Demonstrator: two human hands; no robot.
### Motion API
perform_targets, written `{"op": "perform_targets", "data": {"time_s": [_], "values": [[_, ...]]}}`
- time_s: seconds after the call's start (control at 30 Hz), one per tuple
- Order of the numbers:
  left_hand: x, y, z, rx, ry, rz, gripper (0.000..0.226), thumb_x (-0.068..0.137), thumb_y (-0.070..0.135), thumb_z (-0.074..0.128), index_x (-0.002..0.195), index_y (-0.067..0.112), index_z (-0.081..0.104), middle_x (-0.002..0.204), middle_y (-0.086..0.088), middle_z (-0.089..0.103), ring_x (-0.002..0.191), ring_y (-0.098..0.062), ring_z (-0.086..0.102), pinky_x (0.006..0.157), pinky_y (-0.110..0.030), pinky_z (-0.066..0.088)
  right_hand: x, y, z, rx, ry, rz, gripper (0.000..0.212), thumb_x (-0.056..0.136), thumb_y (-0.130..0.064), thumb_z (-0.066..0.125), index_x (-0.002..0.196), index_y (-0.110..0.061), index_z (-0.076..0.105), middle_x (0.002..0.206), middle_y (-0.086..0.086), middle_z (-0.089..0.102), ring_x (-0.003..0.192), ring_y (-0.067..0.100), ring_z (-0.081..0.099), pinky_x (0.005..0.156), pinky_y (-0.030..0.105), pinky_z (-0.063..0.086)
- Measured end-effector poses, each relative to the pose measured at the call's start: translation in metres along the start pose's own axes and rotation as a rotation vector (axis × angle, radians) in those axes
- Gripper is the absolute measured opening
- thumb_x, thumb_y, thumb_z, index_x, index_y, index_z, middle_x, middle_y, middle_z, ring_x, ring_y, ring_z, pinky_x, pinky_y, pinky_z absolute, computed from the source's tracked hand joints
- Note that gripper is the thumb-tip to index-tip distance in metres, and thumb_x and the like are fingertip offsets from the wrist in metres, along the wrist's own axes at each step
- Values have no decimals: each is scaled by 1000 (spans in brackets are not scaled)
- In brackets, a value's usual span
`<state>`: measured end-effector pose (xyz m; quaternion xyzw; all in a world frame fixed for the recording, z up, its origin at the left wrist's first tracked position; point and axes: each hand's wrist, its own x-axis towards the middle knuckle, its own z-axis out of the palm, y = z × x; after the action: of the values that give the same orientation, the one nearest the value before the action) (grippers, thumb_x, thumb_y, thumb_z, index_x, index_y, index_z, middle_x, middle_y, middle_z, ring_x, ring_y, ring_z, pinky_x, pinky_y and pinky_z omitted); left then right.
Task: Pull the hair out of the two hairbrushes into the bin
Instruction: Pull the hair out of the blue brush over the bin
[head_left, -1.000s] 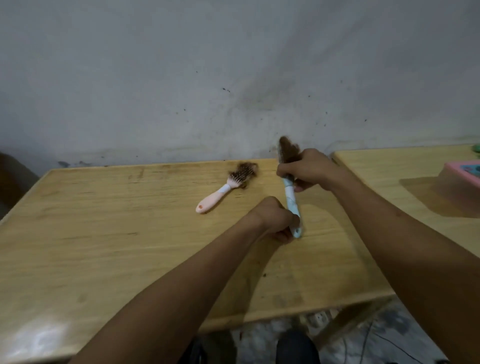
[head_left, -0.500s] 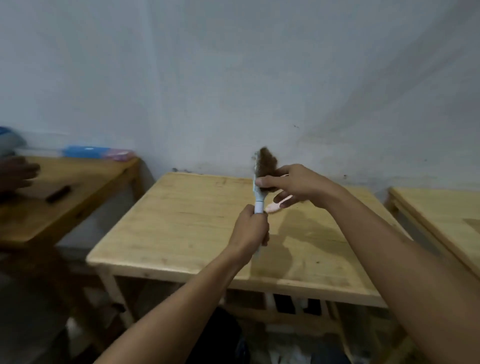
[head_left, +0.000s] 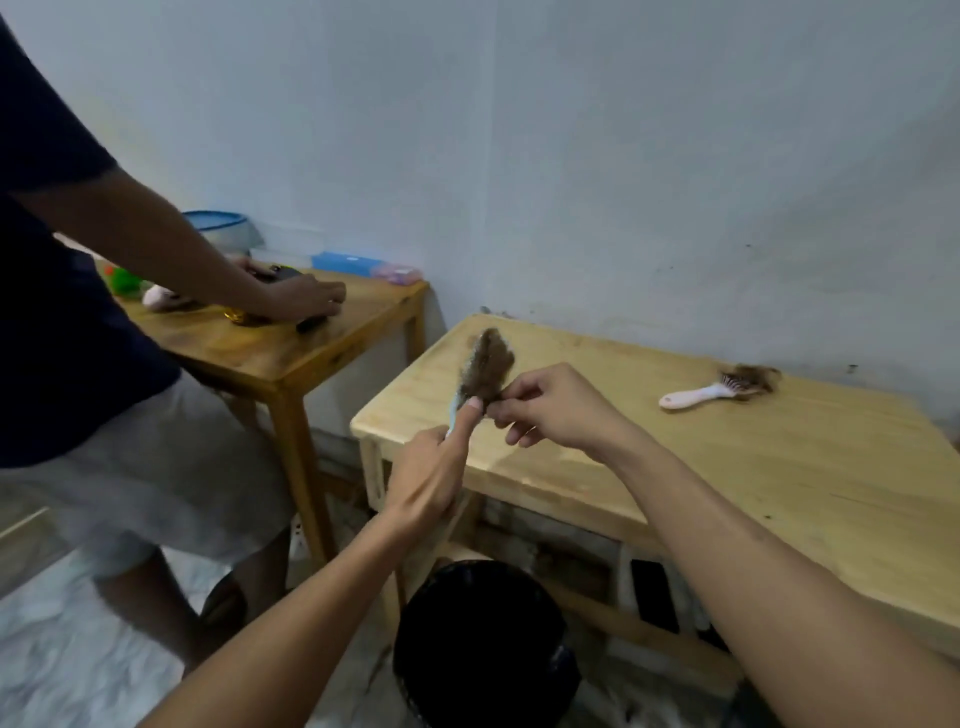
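My left hand (head_left: 428, 480) grips the handle of a light blue hairbrush (head_left: 460, 397), held upright over the table's left corner. A thick clump of brown hair (head_left: 488, 366) sits in its bristles. My right hand (head_left: 550, 408) pinches the lower edge of that clump. A second hairbrush (head_left: 698, 396), pink-handled and tangled with brown hair, lies on the light wooden table (head_left: 727, 467) at the back right. A black bin (head_left: 485, 644) stands on the floor directly below my hands.
Another person (head_left: 93, 364) in a dark shirt and grey shorts stands at the left, hands on a darker wooden table (head_left: 280, 348) that carries a bowl, boxes and small items. A white wall runs behind both tables.
The view has swung left and down, which brings the bin and the other person into sight. My hands carried the blue brush leftward, over the bin. My right hand now pinches the hair.
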<state>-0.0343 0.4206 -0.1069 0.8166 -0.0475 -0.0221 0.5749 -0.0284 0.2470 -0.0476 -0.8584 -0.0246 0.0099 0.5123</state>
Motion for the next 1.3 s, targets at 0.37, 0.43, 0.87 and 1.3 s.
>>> {"op": "perform_targets", "data": {"time_s": [0.37,0.43,0.87,1.3], "values": [[-35,-107,3,52,-55,-171,80,77,91,40,62,13,48,50,-8,48,46,-23,50,54,-39,42,-28,96,81,-56,-29,128,18,88,-22,74,70,-19,70,74,17,76,56,19,70,55,29,55],[-43,-125,6,-5,-63,-167,74,83,84,44,63,13,45,50,-9,47,45,-21,47,52,-37,39,-31,116,93,-62,-53,145,21,90,-21,71,69,-21,68,74,18,75,55,21,70,54,29,55],[-41,-231,9,104,-163,-359,19,103,35,50,88,24,56,69,1,58,53,-14,53,47,-28,43,-24,184,145,-69,-107,390,16,92,-25,67,82,-19,78,78,2,77,61,11,70,69,33,61],[-32,-260,26,351,80,-510,37,103,37,41,96,7,61,80,-6,62,78,-27,57,67,-34,38,-26,230,128,44,23,633,15,88,-19,73,74,-17,80,69,3,76,60,11,68,68,31,61]]}}
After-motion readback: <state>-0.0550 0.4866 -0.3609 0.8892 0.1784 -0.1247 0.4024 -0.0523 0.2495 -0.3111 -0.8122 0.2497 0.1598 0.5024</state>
